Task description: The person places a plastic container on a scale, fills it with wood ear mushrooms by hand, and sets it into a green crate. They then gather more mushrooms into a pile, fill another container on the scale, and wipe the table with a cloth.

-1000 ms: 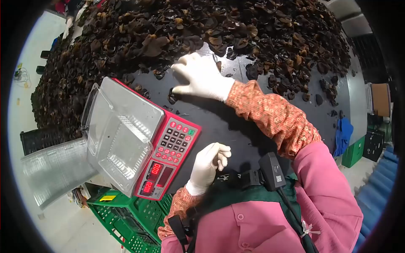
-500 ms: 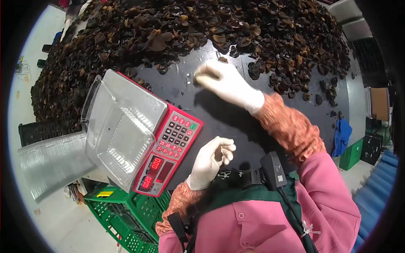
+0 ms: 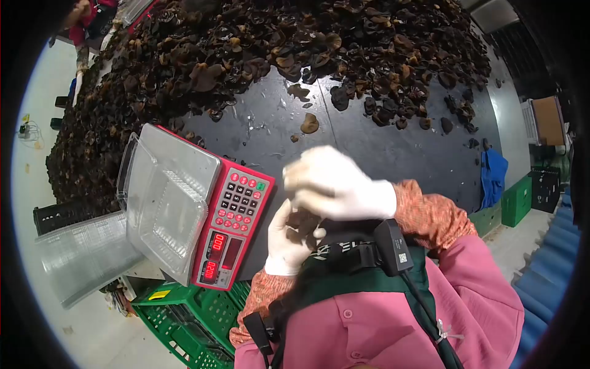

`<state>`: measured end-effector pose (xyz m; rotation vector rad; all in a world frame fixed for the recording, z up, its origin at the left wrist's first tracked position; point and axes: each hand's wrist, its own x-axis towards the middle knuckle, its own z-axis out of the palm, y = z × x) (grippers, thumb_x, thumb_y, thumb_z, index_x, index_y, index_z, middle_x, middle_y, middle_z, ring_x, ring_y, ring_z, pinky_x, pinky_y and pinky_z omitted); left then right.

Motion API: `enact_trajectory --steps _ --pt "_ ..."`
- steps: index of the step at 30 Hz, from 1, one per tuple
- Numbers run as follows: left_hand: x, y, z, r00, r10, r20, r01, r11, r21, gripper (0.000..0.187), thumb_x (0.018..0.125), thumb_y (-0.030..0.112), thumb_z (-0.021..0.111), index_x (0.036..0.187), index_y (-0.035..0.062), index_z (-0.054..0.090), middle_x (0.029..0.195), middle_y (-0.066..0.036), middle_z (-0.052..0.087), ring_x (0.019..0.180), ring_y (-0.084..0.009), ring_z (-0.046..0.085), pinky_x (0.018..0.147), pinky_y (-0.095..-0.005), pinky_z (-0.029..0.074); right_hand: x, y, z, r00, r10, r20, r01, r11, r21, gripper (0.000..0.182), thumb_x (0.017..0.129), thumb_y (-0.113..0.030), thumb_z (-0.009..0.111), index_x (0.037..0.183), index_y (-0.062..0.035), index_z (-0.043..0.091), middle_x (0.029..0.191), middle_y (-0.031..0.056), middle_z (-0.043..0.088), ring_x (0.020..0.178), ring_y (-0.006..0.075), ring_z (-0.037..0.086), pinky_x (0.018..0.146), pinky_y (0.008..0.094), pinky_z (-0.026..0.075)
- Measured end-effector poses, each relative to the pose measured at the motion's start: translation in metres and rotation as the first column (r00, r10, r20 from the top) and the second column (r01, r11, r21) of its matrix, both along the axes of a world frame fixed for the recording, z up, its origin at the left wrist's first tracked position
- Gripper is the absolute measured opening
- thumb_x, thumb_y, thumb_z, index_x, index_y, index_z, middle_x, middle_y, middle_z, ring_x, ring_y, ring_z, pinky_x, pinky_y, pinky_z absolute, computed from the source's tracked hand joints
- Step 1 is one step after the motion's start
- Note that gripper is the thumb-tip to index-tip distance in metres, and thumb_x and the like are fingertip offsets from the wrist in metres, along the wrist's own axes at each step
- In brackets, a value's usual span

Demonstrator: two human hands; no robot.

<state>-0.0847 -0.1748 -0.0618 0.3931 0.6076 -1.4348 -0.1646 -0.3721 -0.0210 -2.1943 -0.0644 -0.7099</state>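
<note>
Beside the keypad of a red scale, dark brown pieces were held in the curled fingers of the gloved left hand. Just above, the gloved right hand was blurred, its fingers bent toward the left palm; whether anything was pinched in them could not be told. For good handling, the left palm was, by judgement, best kept cupped and the grip light, since such thin pieces could be torn or lost between the fingers. The right hand was best moved gently over the palm, without pressing. The left sleeve was best kept off the scale, lest its reading be disturbed. On the dark table, a loose piece was seen apart from the large heap. A clear container was set on the scale.

On the display, 0.00 could be read in the upper window and 20 made out in the lower, its decimal point uncertain. Digits were printed on the black keys. White characters on the green apron were partly covered and unreadable. A QR code was borne by a black device; no brand could be read.
</note>
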Motion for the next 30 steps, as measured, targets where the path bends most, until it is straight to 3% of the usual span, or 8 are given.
enact_trajectory --steps 7,11,14,17,18,21,25,30 --pt "0.051 0.021 0.097 0.819 0.295 0.492 -0.161 0.942 -0.296 0.029 0.108 0.032 0.049 0.112 0.0091 0.066 0.097 -0.008 0.059 0.081 -0.0196 0.051 0.046 -0.0238 0.042 0.090 -0.078 -0.095 0.883 -0.463 -0.080 0.445 0.879 -0.170 0.056 0.087 -0.037 0.073 0.130 -0.0027 0.060 0.139 0.0219 0.054 0.130 0.0410 0.050 0.111 0.0490 0.041" --pt "0.098 0.038 0.128 -0.082 0.146 0.986 -0.607 0.777 -0.166 0.029 0.107 0.030 0.054 0.115 0.0060 0.068 0.103 -0.007 0.065 0.083 -0.0138 0.061 0.047 -0.0201 0.043 0.078 -0.046 -0.082 0.968 -0.151 -0.200 0.106 0.971 -0.215 0.054 0.086 -0.036 0.073 0.128 -0.0038 0.061 0.136 0.0198 0.055 0.129 0.0391 0.050 0.111 0.0482 0.042" --pt "0.113 0.031 0.139 -0.232 -0.564 0.793 -0.748 0.624 0.225 0.021 0.101 0.016 0.065 0.118 0.0039 0.071 0.102 -0.003 0.068 0.080 -0.0067 0.062 0.056 -0.0209 0.047 0.061 -0.032 -0.103 0.986 -0.160 -0.045 0.141 0.948 -0.286 0.033 0.092 -0.012 0.067 0.124 -0.0036 0.064 0.126 0.0160 0.064 0.118 0.0357 0.061 0.102 0.0440 0.050" --pt "0.152 0.061 0.099 -0.796 -0.580 0.174 -0.534 0.808 0.248 0.028 0.098 0.009 0.068 0.125 -0.0003 0.067 0.106 -0.007 0.069 0.089 -0.0140 0.065 0.076 -0.0292 0.055 -0.003 -0.024 -0.102 0.976 -0.191 -0.102 0.145 0.926 -0.349 0.034 0.089 -0.009 0.064 0.123 -0.0023 0.065 0.130 0.0161 0.064 0.123 0.0353 0.058 0.105 0.0440 0.048" --pt "0.143 0.057 0.102 -0.646 -0.620 0.446 -0.524 0.784 0.332 0.034 0.098 0.009 0.068 0.131 -0.0013 0.064 0.113 -0.011 0.069 0.097 -0.0196 0.066 0.091 -0.0336 0.053 -0.029 -0.020 -0.096 0.970 -0.196 -0.142 0.139 0.932 -0.335 0.036 0.088 -0.008 0.064 0.124 -0.0022 0.065 0.130 0.0158 0.064 0.124 0.0350 0.058 0.105 0.0441 0.048" --pt "0.130 0.047 0.111 -0.618 -0.704 0.350 -0.710 0.691 0.136 0.046 0.102 0.018 0.066 0.144 0.0002 0.055 0.146 -0.016 0.056 0.132 -0.0251 0.054 0.111 -0.0372 0.041 -0.110 -0.002 -0.077 0.944 -0.214 -0.249 0.134 0.943 -0.305 0.040 0.086 -0.005 0.064 0.126 -0.0016 0.065 0.132 0.0147 0.064 0.125 0.0340 0.058 0.106 0.0440 0.048" --pt "0.085 0.024 0.131 -0.564 -0.552 0.614 -0.740 0.668 -0.079 0.040 0.108 0.012 0.053 0.144 -0.0030 0.053 0.146 -0.015 0.056 0.133 -0.0226 0.054 0.113 -0.0358 0.043 -0.228 0.023 -0.061 0.826 -0.428 -0.367 0.268 0.870 -0.413 0.038 0.082 -0.003 0.067 0.121 -0.0033 0.067 0.127 0.0138 0.066 0.119 0.0330 0.062 0.101 0.0433 0.051" --pt "0.033 -0.006 0.094 -0.874 -0.161 0.457 -0.211 0.976 -0.060 0.033 0.098 -0.004 0.056 0.129 -0.0044 0.065 0.129 -0.015 0.067 0.119 -0.0261 0.063 0.107 -0.0363 0.046 -0.343 0.073 -0.050 0.625 -0.696 -0.355 0.493 0.704 -0.511 0.033 0.075 0.003 0.073 0.106 -0.0059 0.068 0.112 0.0104 0.067 0.103 0.0328 0.065 0.090 0.0420 0.053"
